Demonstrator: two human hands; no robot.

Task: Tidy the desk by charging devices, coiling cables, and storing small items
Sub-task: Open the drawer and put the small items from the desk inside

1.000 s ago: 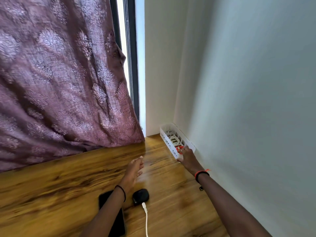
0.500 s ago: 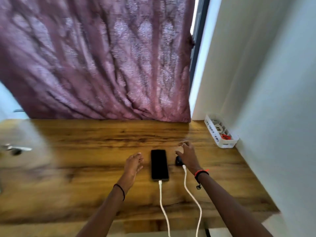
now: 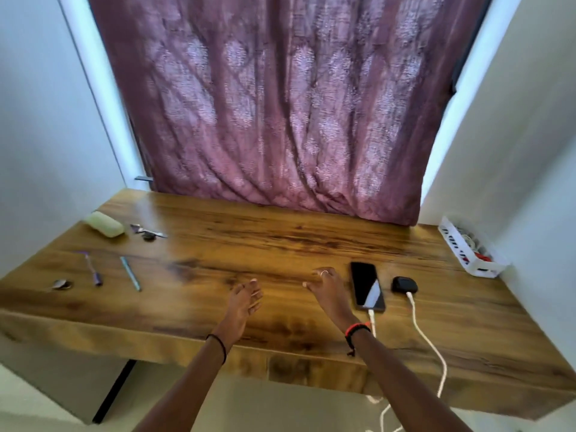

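A black phone [image 3: 366,289] lies on the wooden desk [image 3: 280,244] with a white cable [image 3: 371,322] plugged in. Right of it a black earbud case [image 3: 404,284] has its own white cable [image 3: 428,341] running off the front edge. My right hand [image 3: 327,289] hovers just left of the phone, fingers spread and holding nothing. My left hand [image 3: 244,302] hovers over the desk's middle, fingers relaxed and empty. A white slotted basket [image 3: 467,260] with coiled cables and something red stands at the far right by the wall.
At the desk's left lie a pale green case [image 3: 104,224], a purple pen [image 3: 92,271], a teal pen [image 3: 130,272], a small metal tool [image 3: 149,232] and a round metal piece [image 3: 61,284]. A maroon curtain [image 3: 280,104] hangs behind.
My right hand came away from the basket and moved left past the phone. The view swung left, bringing the desk's left side with its pens and small items into sight.
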